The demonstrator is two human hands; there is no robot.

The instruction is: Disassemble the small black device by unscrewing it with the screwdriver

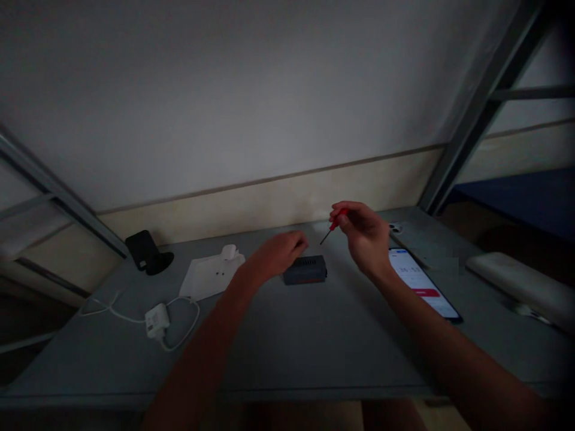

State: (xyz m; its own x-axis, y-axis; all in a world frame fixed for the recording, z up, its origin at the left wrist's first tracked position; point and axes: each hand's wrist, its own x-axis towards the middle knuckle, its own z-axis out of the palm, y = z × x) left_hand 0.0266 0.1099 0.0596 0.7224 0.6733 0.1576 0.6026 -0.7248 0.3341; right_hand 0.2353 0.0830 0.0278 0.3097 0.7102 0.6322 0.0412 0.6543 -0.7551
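Note:
A small dark box [305,269] with a row of vent slots lies on the grey table [287,341] near its middle. My left hand [281,251] rests at the box's left rear corner, fingers curled and pressed to it. My right hand [362,233] hovers just right of and above the box, pinching a small red-handled screwdriver [333,225]. Its thin dark tip points down-left toward the box and stops short of it.
A lit phone [422,282] lies right of the box, with a second phone [406,230] behind it. A white oblong object [516,284] sits far right. On the left lie a white sheet [209,275], a white charger with cable [157,320] and a black stand [146,251]. Metal frame posts flank the table.

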